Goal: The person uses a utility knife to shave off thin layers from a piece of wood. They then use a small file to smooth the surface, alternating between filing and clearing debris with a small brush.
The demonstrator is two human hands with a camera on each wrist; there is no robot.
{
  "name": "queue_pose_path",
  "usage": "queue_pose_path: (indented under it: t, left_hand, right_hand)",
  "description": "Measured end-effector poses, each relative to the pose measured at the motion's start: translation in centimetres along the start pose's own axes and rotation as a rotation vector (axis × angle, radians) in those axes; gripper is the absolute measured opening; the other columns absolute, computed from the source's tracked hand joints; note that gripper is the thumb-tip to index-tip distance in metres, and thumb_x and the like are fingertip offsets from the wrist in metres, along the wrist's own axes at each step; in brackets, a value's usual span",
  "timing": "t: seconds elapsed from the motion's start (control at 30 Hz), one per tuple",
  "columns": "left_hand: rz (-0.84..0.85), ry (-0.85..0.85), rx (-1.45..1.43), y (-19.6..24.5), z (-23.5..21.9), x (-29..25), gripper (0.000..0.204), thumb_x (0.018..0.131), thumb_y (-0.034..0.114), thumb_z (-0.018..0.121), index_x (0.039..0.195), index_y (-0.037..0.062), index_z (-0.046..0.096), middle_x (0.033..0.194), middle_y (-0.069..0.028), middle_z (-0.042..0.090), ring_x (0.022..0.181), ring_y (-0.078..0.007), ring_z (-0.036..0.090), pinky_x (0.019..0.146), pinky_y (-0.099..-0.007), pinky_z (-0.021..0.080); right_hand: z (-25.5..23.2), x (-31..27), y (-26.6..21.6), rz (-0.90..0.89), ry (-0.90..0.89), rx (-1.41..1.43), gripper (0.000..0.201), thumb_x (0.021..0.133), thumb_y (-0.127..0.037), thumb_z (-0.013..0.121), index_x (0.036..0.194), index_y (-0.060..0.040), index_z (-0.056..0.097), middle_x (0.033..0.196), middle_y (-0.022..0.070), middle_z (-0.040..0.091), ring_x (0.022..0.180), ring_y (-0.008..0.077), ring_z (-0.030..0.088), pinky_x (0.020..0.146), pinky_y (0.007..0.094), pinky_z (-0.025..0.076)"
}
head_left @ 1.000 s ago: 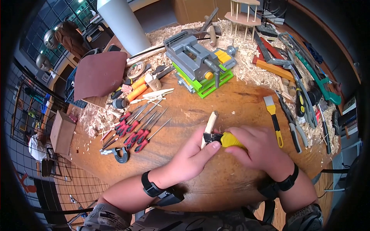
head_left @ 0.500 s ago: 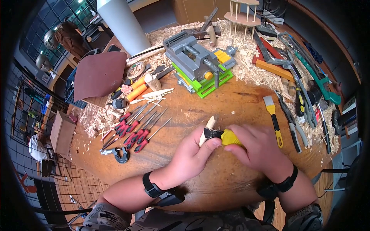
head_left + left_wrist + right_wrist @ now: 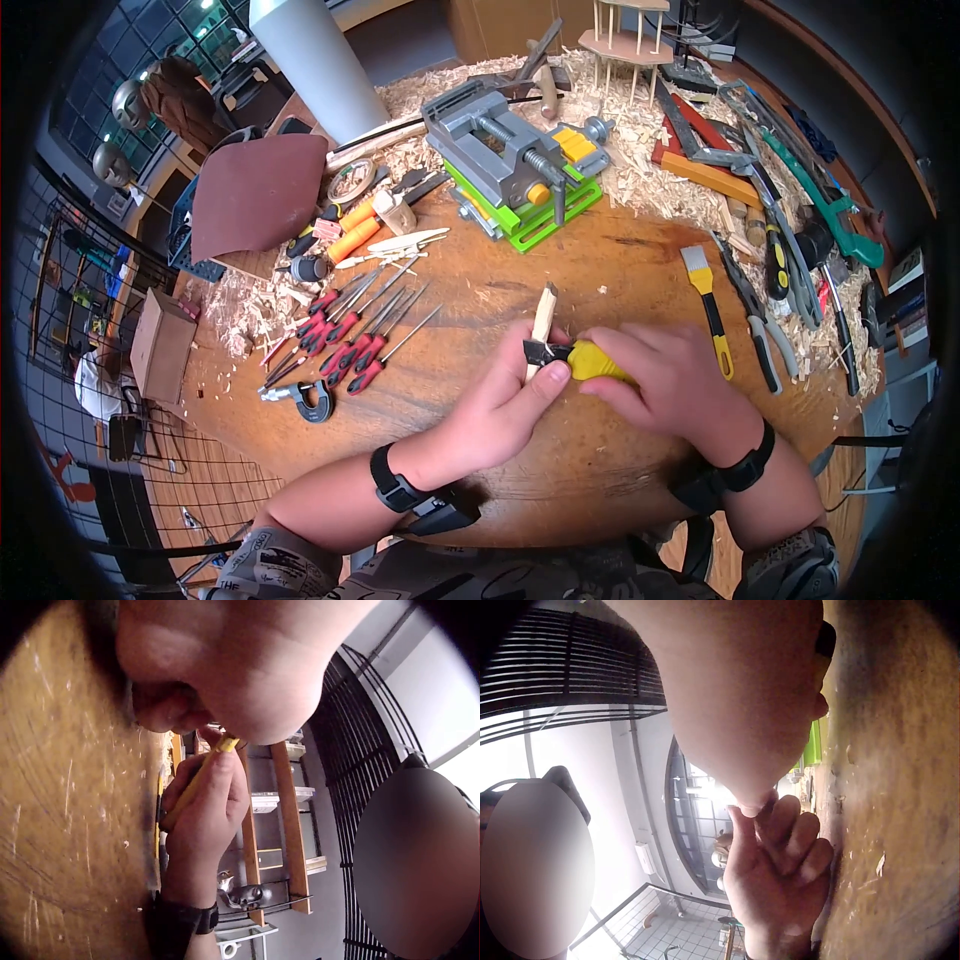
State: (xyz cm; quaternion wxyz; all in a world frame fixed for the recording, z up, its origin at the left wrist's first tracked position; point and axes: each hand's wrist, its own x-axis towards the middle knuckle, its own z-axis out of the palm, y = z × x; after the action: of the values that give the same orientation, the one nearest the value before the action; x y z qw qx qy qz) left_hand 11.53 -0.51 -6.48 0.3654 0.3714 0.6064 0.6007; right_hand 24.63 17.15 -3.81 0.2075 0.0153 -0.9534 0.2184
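In the head view my left hand (image 3: 495, 400) grips a pale wooden stick (image 3: 545, 312), whose upper end pokes out past the fingers. My right hand (image 3: 665, 385) is wrapped round a yellow utility knife (image 3: 597, 364). The knife's black front end lies across the stick, with the left thumb right at it. Both hands are held close together over the near part of the wooden table (image 3: 560, 490). From the left wrist, the right hand (image 3: 206, 817) shows curled round the yellow handle. The right wrist view has the left hand's curled fingers (image 3: 799, 840); the stick is hidden there.
Red-handled files (image 3: 345, 345) and a micrometer (image 3: 312, 402) lie to the left. A grey and green vise (image 3: 510, 160) stands beyond the hands. At the right are a yellow-handled brush (image 3: 708, 300), pliers (image 3: 760, 335) and saws. Wood shavings (image 3: 640, 170) cover the back.
The knife's front end shifted up the stick toward its tip, then came back down a little. More of the stick shows above the knife than half a second ago.
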Motion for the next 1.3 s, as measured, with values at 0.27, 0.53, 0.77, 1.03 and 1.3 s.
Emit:
queue_pose_path:
  t: [0.27, 0.53, 0.77, 1.03, 1.3]
  left_hand:
    - [0.0, 0.027, 0.064, 0.2, 0.0, -0.3, 0.021, 0.105, 0.02, 0.055, 0.115, 0.003, 0.052, 0.093, -0.002, 0.056, 0.087, -0.0098, 0.051, 0.078, -0.0276, 0.045]
    - [0.125, 0.138, -0.002, -0.1, 0.7, 0.5, 0.017, 0.106, 0.02, 0.052, 0.11, 0.0035, 0.055, 0.085, 0.0027, 0.05, 0.077, -0.0072, 0.046, 0.071, -0.0252, 0.042]
    - [-0.12, 0.016, -0.352, 0.4, -0.5, 0.0, 0.028, 0.106, 0.027, 0.05, 0.127, 0.009, 0.046, 0.086, -0.0011, 0.045, 0.064, -0.0116, 0.047, 0.054, -0.0261, 0.036]
    - [-0.112, -0.024, -0.432, 1.2, -0.2, 0.0, 0.035, 0.102, 0.006, 0.055, 0.134, 0.0064, 0.04, 0.089, 0.003, 0.049, 0.065, -0.0028, 0.046, 0.055, -0.0186, 0.038]
    - [-0.15, -0.1, -0.401, 1.4, -0.8, -0.2, 0.039, 0.099, 0.003, 0.061, 0.134, 0.0068, 0.043, 0.105, 0.0032, 0.054, 0.088, -0.0008, 0.048, 0.074, -0.0178, 0.042]
  right_hand:
    - [0.4, 0.1, -0.3, -0.014, 0.057, -0.031, 0.039, 0.088, -0.037, 0.071, 0.111, -0.0064, 0.064, 0.088, 0.0107, 0.07, 0.072, 0.0294, 0.069, 0.061, 0.0388, 0.054]
    - [0.7, -0.5, -0.3, 0.058, 0.156, -0.028, 0.04, 0.088, -0.03, 0.073, 0.114, -0.0016, 0.063, 0.089, 0.0155, 0.069, 0.075, 0.0333, 0.069, 0.063, 0.0408, 0.054]
    - [0.6, -0.3, 1.0, 0.18, 0.311, 0.002, 0.039, 0.088, -0.025, 0.075, 0.114, 0.0011, 0.062, 0.091, 0.0206, 0.069, 0.079, 0.0384, 0.069, 0.067, 0.0435, 0.055]
    - [0.5, -0.3, 0.8, 0.037, 0.155, 0.01, 0.041, 0.086, -0.032, 0.075, 0.112, -0.0034, 0.064, 0.093, 0.0155, 0.071, 0.08, 0.0342, 0.07, 0.067, 0.0411, 0.055]
    - [0.5, -0.1, 0.5, 0.002, 0.008, 0.06, 0.04, 0.087, -0.038, 0.073, 0.111, -0.0076, 0.064, 0.091, 0.0114, 0.071, 0.077, 0.0313, 0.07, 0.066, 0.0409, 0.055]
